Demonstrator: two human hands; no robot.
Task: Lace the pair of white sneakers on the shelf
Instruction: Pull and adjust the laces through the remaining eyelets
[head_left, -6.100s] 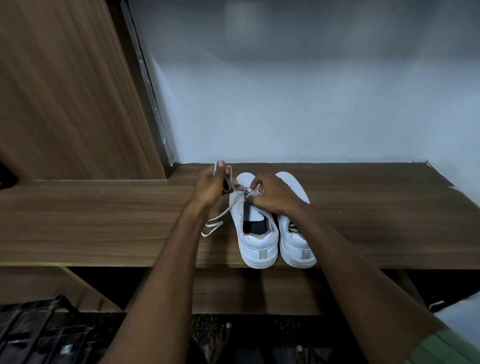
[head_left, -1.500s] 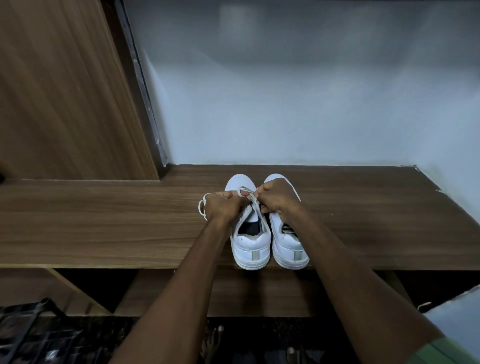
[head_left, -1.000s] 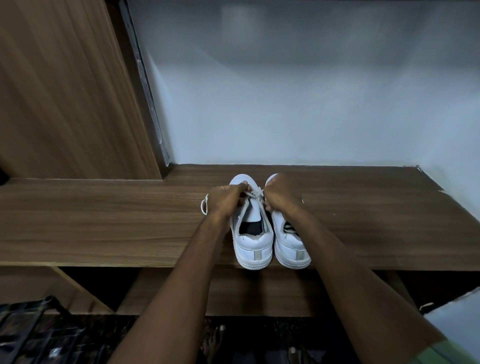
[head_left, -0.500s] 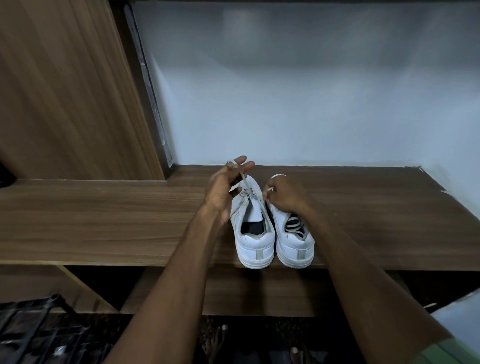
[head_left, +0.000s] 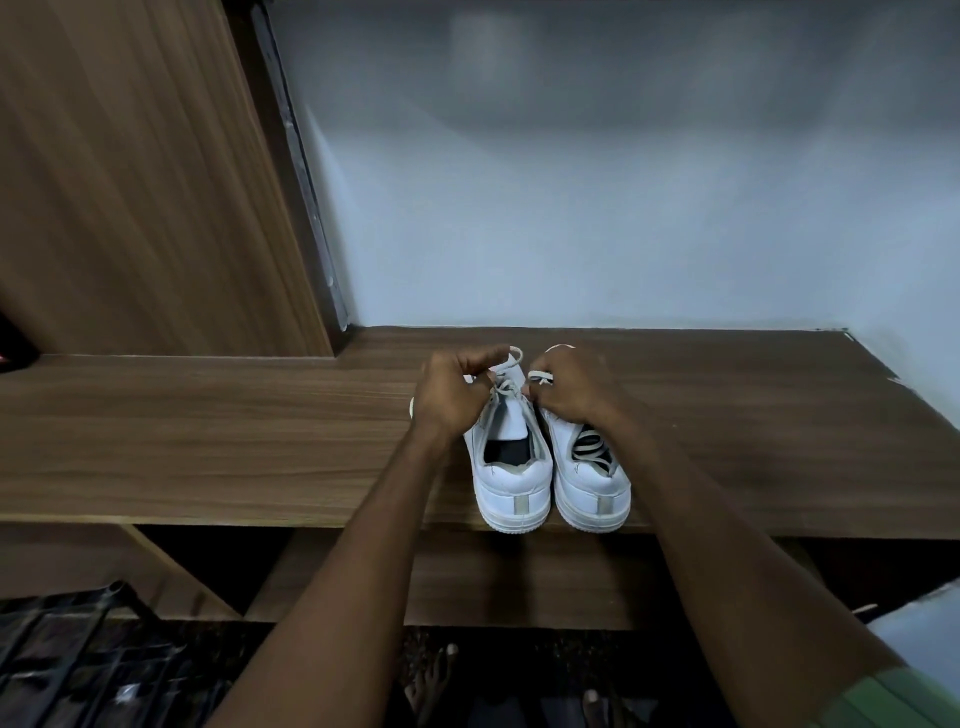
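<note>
Shelf: a long brown wood-grain shelf (head_left: 208, 441) spans the view, with a pale blue-grey wall (head_left: 597, 208) behind it at 12 o'clock.
Sneakers: two white low-top leather sneakers stand side by side at the shelf's front edge, heels toward the person; the left sneaker (head_left: 511, 475) touches or nearly touches the right sneaker (head_left: 592, 488).
Lace: a flat white shoelace (head_left: 506, 382) crosses the upper eyelets of the left sneaker, a loop rising at 12 o'clock above it.
Left hand: the left hand (head_left: 452, 392) sits at 10 o'clock of the left sneaker, its fingers curled and pinching one lace end.
Right hand: the right hand (head_left: 569, 392) sits over the front of the right sneaker, its fingers curled round the other lace end.
Right sneaker's opening: a black-and-white striped insole shows inside.
Wood panel: a tall brown wooden panel (head_left: 130, 182) stands at 10 o'clock.
Below: a black metal rack (head_left: 78, 660) at 7 o'clock; bare toes (head_left: 431, 680) at 6 o'clock.
Sleeve: a green sleeve edge (head_left: 893, 701) at 5 o'clock.
</note>
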